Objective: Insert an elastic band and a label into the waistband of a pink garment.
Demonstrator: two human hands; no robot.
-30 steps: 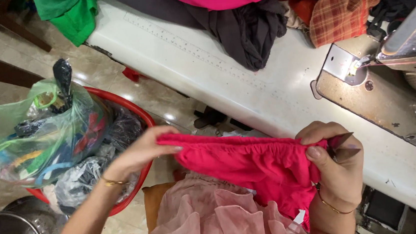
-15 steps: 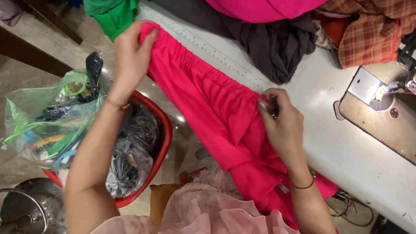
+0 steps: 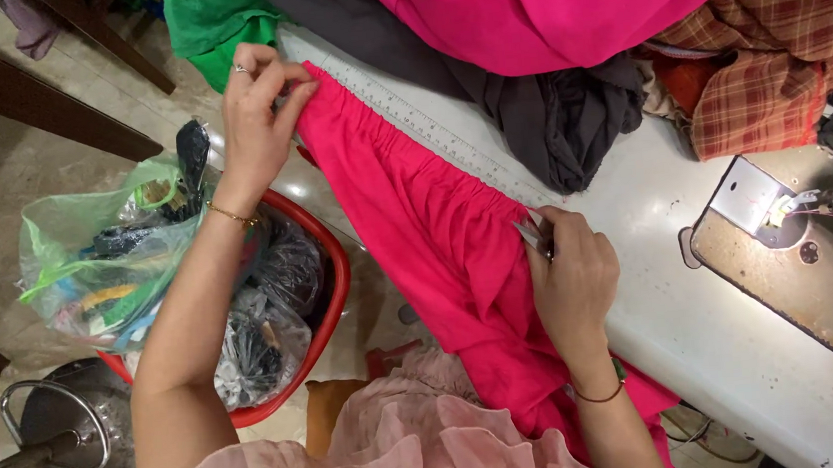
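Gathered pink cloth (image 3: 436,232), now stretched flatter.

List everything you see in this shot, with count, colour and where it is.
pink garment: one, hot pink, stretched along table edge between both hands
white table: one, right of centre
sewing machine plate: one, grey metal, far right
fabric pile: pink, dark grey, green, checked pieces, top
red basin: one, floor, left of table
plastic bags: several, clear and green, in basin
metal stand: one, lower left floor
left hand: pinching garment's far end
right hand: gripping garment's gathered edge, also holding a small metal tool
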